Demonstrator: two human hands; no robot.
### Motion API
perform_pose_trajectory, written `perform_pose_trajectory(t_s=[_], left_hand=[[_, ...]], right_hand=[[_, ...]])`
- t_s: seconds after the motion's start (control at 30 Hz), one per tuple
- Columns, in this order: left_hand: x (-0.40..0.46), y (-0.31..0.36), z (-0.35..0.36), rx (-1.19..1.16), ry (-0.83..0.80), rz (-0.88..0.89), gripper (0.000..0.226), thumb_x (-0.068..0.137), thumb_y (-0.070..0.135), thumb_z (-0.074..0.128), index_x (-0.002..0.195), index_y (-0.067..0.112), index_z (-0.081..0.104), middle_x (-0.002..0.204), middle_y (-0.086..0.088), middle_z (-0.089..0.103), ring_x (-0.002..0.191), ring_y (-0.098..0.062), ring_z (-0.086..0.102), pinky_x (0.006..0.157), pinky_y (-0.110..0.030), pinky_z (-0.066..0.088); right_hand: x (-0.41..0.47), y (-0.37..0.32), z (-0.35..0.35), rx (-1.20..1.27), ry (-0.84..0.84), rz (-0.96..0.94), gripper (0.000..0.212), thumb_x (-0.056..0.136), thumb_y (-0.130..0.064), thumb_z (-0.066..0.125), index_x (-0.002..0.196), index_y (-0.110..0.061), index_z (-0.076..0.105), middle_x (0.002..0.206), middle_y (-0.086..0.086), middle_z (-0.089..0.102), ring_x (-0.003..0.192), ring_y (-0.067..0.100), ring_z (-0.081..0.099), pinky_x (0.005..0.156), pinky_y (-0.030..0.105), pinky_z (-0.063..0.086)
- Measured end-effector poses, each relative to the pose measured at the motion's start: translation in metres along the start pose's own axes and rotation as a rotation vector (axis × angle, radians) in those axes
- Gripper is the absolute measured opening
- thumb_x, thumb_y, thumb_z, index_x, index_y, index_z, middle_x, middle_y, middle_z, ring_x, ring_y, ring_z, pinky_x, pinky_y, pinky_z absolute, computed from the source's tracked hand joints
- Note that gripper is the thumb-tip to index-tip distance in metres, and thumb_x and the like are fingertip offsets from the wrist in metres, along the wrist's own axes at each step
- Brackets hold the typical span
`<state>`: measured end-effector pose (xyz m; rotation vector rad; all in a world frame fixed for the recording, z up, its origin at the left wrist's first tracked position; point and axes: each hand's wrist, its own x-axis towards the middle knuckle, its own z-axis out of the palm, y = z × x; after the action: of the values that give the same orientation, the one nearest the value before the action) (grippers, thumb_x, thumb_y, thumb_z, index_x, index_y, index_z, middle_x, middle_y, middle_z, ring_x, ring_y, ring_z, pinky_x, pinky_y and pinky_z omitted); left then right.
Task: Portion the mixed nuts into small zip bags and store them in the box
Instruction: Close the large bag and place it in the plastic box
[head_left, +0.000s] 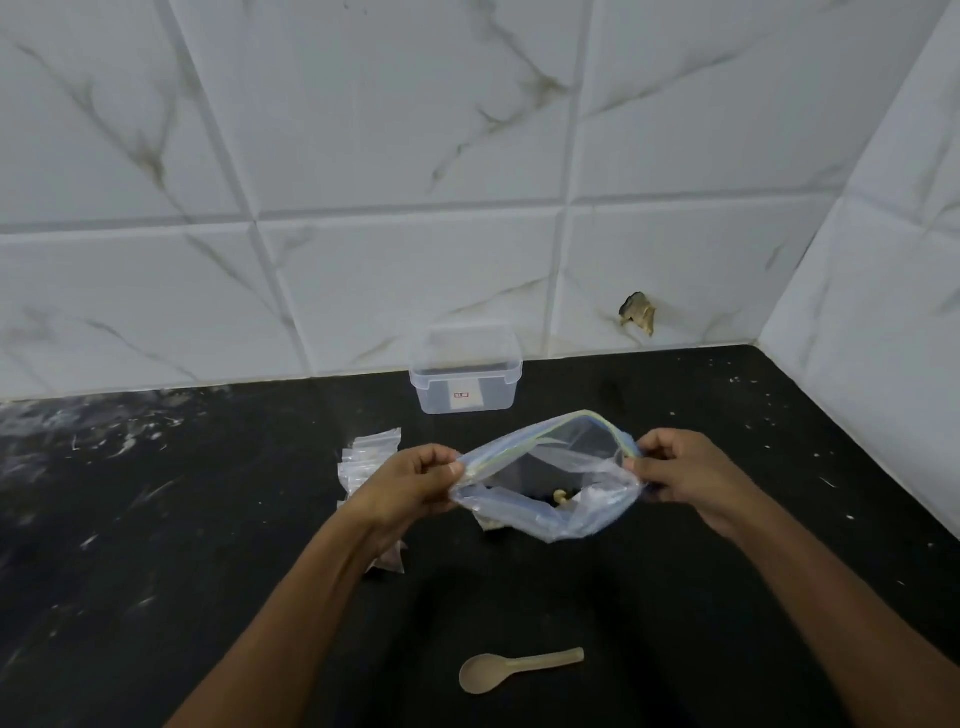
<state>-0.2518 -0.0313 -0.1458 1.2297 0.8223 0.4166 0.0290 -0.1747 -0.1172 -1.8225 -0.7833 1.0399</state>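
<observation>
Holding a large clear plastic zip bag with a blue-and-green seal strip (550, 478) above the black speckled stone desk (675, 571), the left hand (410, 486) and right hand (685, 478) each pinch one end of its mouth, which gapes open, a few pale nuts (561, 497) lying low inside. Stacked small clear zip bags (363, 457) lie on the desk just beside and partly under the left hand; the clear lidless rectangular plastic box (465, 371) stands behind against the white marbled wall tiles (363, 156). Nearest the person lies a beige plastic spoon (511, 670), well apart from both hands.
</observation>
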Motion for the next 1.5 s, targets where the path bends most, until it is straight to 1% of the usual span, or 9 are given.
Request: perform_pose_trajectory(t_s=[0.1,0.2,0.37,0.53,0.63,0.97,1.13,1.33,1.5], left_hand=[[0.003,0.001,0.003,0.217,0.149,0.059,0.009,0.094,0.015,0.065,0.085,0.011,0.064,0.080,-0.007,0.065,0.070,-0.014,0.058,0.062,-0.023,0.049],[0.006,-0.003,0.010,0.318,0.292,0.069,0.013,0.094,0.020,0.065,0.086,0.010,0.061,0.084,-0.012,0.069,0.075,-0.021,0.062,0.070,-0.036,0.053],[0.002,-0.007,0.042,0.621,0.678,0.312,0.015,0.099,0.019,0.051,0.085,0.012,0.049,0.071,0.001,0.061,0.066,-0.014,0.057,0.050,-0.019,0.036],[0.006,0.000,0.021,0.039,0.315,-0.024,0.014,0.100,0.021,0.056,0.096,0.008,0.060,0.092,-0.011,0.071,0.077,-0.016,0.066,0.066,-0.028,0.052],[0.004,0.002,0.010,-0.180,0.056,-0.086,0.017,0.096,0.005,0.058,0.112,0.002,0.060,0.105,-0.014,0.072,0.091,-0.020,0.071,0.078,-0.029,0.056],[0.008,0.016,0.032,0.656,0.665,0.140,0.020,0.089,0.012,0.062,0.074,0.019,0.049,0.073,-0.002,0.061,0.069,-0.017,0.060,0.056,-0.029,0.045],[0.003,0.036,0.029,0.476,0.462,0.124,0.016,0.091,0.005,0.060,0.086,0.015,0.049,0.080,-0.004,0.060,0.064,-0.014,0.061,0.053,-0.021,0.048],[0.000,0.048,0.023,0.561,0.394,0.107,0.017,0.088,0.001,0.062,0.090,0.016,0.056,0.077,-0.012,0.066,0.061,-0.015,0.063,0.058,-0.030,0.056],[-0.003,0.052,0.017,0.521,0.335,0.128,0.004,0.094,0.010,0.063,0.096,0.014,0.062,0.077,-0.007,0.067,0.062,-0.013,0.064,0.064,-0.030,0.058]], right_hand=[[0.003,0.002,0.008,-0.148,0.128,-0.028,0.010,0.085,-0.004,0.068,0.081,-0.006,0.060,0.076,0.012,0.065,0.063,0.019,0.061,0.056,0.031,0.051],[0.000,0.000,0.018,-0.521,0.383,-0.220,0.022,0.080,-0.002,0.066,0.071,-0.011,0.048,0.069,0.005,0.054,0.059,0.017,0.051,0.048,0.025,0.037],[-0.009,0.003,0.050,-0.811,0.597,-0.412,0.017,0.089,-0.013,0.062,0.091,-0.019,0.045,0.088,0.001,0.055,0.065,0.014,0.055,0.050,0.027,0.045],[0.001,0.001,0.018,-0.147,0.246,0.113,0.010,0.093,-0.018,0.060,0.100,-0.010,0.061,0.097,0.010,0.067,0.079,0.018,0.062,0.064,0.031,0.053],[0.000,0.001,0.008,0.104,0.108,0.129,0.019,0.090,-0.008,0.064,0.109,-0.006,0.062,0.100,0.011,0.068,0.082,0.016,0.062,0.066,0.027,0.049],[-0.010,-0.008,0.035,-0.715,0.587,-0.306,0.014,0.090,-0.009,0.060,0.091,-0.017,0.049,0.099,0.003,0.049,0.075,0.011,0.052,0.050,0.017,0.037],[-0.006,-0.023,0.012,-0.540,0.350,-0.118,0.013,0.085,-0.015,0.068,0.084,-0.016,0.055,0.083,0.002,0.061,0.075,0.017,0.062,0.070,0.039,0.056],[-0.005,-0.035,-0.005,-0.566,0.447,-0.118,0.013,0.087,-0.006,0.065,0.086,-0.015,0.056,0.089,0.004,0.064,0.074,0.014,0.061,0.056,0.023,0.047],[-0.012,-0.045,-0.010,-0.412,0.203,-0.072,0.008,0.087,-0.011,0.067,0.092,-0.016,0.063,0.087,0.006,0.066,0.074,0.015,0.061,0.064,0.029,0.051]])
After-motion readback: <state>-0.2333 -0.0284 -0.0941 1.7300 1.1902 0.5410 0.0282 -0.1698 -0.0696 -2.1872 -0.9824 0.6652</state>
